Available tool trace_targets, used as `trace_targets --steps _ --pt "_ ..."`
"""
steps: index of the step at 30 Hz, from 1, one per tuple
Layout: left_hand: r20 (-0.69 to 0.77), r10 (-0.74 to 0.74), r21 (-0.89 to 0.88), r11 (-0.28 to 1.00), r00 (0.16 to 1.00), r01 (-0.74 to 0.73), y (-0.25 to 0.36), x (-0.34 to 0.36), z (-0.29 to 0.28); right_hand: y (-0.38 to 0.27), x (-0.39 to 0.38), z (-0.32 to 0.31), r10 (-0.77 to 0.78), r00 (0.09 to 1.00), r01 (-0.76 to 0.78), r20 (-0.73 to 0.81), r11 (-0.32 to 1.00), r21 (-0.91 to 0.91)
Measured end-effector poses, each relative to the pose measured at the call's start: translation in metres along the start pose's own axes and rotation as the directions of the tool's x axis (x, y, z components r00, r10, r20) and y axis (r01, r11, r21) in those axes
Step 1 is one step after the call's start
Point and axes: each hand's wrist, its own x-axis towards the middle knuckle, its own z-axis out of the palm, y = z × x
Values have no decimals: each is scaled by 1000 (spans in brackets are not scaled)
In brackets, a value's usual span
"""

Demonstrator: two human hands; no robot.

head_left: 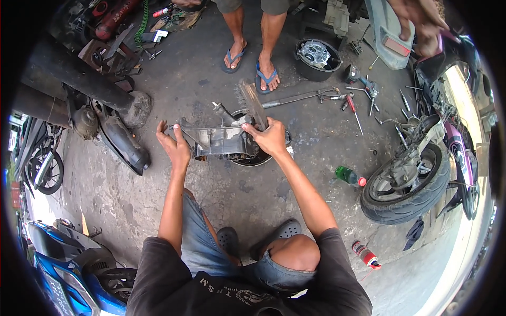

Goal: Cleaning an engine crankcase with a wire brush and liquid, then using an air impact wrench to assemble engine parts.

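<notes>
A grey metal engine case [224, 141] is tilted above a round basin [252, 163], hiding most of it. My left hand [175, 146] grips the case's left end, its thumb against the edge and its fingers curled loosely. In my right hand [270, 138] is a worn wooden brush [254, 108], bristles facing left. The right thumb also presses on the case's right side. Whatever lies inside the basin is mostly covered.
A person in flip-flops [263, 76] stands opposite. Behind the basin lie a long-handled wrench [298, 98], red screwdriver [354, 111] and cordless drill [369, 87]. A green bottle [345, 175], spray can [365, 254] and motorcycle wheel [406, 189] are right; a black pillar [79, 68] is left.
</notes>
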Motion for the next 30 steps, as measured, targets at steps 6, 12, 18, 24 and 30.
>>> trace_targets --steps 6,12,18,24,30 --pt "275 523 227 780 807 -583 75 15 2 -10 6 9 -23 1000 23 -13 999 -34" --pt "326 64 134 985 943 -113 73 21 40 -20 4 26 -111 994 111 -15 993 34" --pt "326 -197 419 907 925 45 79 23 36 -16 13 42 -137 989 137 52 991 6" --pt "302 -225 453 889 926 69 65 34 35 -3 -25 31 -24 1000 26 -14 989 146" --pt "278 -307 430 887 910 168 67 43 37 38 -40 37 48 998 -42 30 984 -173"
